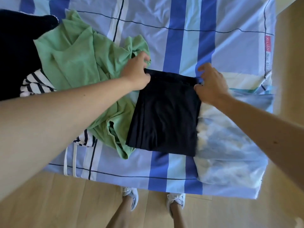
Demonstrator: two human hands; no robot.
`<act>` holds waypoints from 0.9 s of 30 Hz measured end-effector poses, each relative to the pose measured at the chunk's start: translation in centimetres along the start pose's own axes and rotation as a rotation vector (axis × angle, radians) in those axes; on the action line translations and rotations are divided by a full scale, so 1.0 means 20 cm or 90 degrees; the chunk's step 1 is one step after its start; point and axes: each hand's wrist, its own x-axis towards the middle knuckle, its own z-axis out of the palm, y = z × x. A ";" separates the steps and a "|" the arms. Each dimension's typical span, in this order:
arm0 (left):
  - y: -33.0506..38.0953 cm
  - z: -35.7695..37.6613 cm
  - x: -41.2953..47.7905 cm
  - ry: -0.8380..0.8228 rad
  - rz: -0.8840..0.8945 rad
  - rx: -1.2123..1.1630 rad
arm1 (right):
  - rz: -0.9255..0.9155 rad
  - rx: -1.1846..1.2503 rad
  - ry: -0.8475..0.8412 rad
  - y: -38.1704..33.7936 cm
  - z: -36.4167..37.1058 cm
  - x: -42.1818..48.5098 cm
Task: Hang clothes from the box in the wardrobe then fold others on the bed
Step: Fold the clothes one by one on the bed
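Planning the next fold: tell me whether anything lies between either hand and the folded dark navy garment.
Nothing visible does. The left hand grips the folded dark navy garment at its far left corner; the right hand is at its far right corner. The crumpled green garment lies under its left edge, not between.

Both my bare forearms reach forward, angling inward. My left hand (137, 72) pinches the far left corner of the folded navy garment (164, 112); my right hand (210, 83), fingers curled, grips its far right corner.
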 end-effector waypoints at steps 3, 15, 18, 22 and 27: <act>-0.07 0.13 -0.10 -0.021 -0.089 0.027 | 0.051 0.078 -0.005 0.03 0.15 -0.20; -0.23 0.38 -0.22 -0.143 -0.329 -0.226 | 0.328 0.295 -0.061 0.02 0.45 -0.46; -0.24 0.38 -0.22 -0.143 -0.354 -0.277 | 0.400 0.379 -0.012 0.04 0.43 -0.39; -0.27 0.39 -0.28 -0.166 -0.344 -0.320 | 0.458 0.470 -0.080 0.08 0.41 -0.41; -0.25 0.36 -0.33 -0.231 -0.324 -0.358 | 0.347 0.582 -0.151 0.03 0.42 -0.43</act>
